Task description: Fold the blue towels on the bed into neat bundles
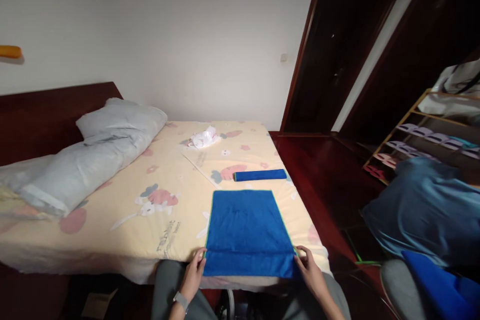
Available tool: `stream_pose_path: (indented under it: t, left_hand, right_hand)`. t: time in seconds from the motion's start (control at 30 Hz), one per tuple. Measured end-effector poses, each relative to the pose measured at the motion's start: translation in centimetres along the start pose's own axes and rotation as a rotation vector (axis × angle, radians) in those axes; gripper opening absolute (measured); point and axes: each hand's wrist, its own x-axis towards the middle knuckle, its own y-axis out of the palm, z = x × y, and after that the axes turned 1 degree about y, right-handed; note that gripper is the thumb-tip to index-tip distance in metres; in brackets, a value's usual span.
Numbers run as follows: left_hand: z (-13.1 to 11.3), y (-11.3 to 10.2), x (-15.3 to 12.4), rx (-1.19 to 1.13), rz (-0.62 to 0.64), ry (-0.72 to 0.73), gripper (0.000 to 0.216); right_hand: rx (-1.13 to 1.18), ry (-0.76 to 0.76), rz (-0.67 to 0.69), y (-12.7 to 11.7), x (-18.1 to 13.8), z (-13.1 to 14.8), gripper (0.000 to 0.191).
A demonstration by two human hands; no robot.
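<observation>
A blue towel (245,220) with green edging lies spread on the bed, with a crease across it close to its near end. At its left edge, my left hand (194,270) pinches the cloth near that crease; a watch is on the wrist. My right hand (309,271) is closed on the right edge at about the same height. Beyond the spread towel, a second blue towel (260,175) lies folded into a narrow strip.
The bed (131,240) has a patterned yellow sheet. On it are a crumpled white plastic bag (204,137) and a grey quilt (101,155). To the right stand a shoe rack (405,120) and a blue-covered heap (416,205); more blue cloth (442,280) lies nearer.
</observation>
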Motion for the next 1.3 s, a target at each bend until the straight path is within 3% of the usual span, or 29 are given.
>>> stream_pose_path:
  t: [0.1, 0.2, 0.3, 0.4, 0.5, 0.67, 0.8, 1.0, 1.13, 1.23, 1.3]
  left_hand:
    - [0.1, -0.8, -0.3, 0.153, 0.122, 0.138, 0.040]
    - [-0.4, -1.6, -1.0, 0.416, 0.142, 0.243, 0.039]
    - [-1.4, -1.8, -1.6, 0.634, 0.141, 0.364, 0.062]
    - [-2.3, -1.4, -1.7, 0.701, 0.282, 0.525, 0.095]
    - [-2.3, -0.8, -1.0, 0.712, 0.382, 0.555, 0.103]
    - [-0.6, -1.1, 0.0, 0.637, 0.362, 0.461, 0.095]
    - [0.2, -1.5, 0.3, 0.607, 0.371, 0.476, 0.097]
    - [0.0, -2.3, 1.1, 0.644, 0.455, 0.498, 0.098]
    - [-0.1, -2.7, 1.0, 0.529, 0.427, 0.490, 0.077]
    - [-0.8, -2.5, 1.6, 0.348, 0.319, 0.349, 0.043]
    - [-1.7, -2.3, 2.4, 0.259, 0.261, 0.232, 0.039]
  right_hand:
    - [-0.107, -0.111, -0.041, -0.5, -1.0, -0.1, 0.042]
    - [-0.305, -0.259, -0.133, -0.8, -2.6, -0.5, 0.039]
    - [-0.487, -0.449, -0.066, -0.4, -3.9, -1.1, 0.046]
    - [-0.613, -0.570, -0.015, 0.3, -4.2, -1.5, 0.070]
    - [-0.646, -0.554, -0.047, 0.6, -3.6, -1.7, 0.072]
    - [-0.529, -0.498, 0.041, -0.3, -2.6, -1.5, 0.059]
    - [-0.411, -0.437, 0.081, -1.2, -2.5, -1.4, 0.050]
    - [-0.368, -0.492, 0.113, -1.9, -2.7, -1.2, 0.063]
    - [-0.276, -0.419, 0.137, -2.1, -2.6, -1.4, 0.050]
    - [-0.137, -0.261, 0.073, -1.9, -1.7, -1.1, 0.043]
    - [-0.078, -0.170, 0.055, -1.8, -0.5, -0.2, 0.043]
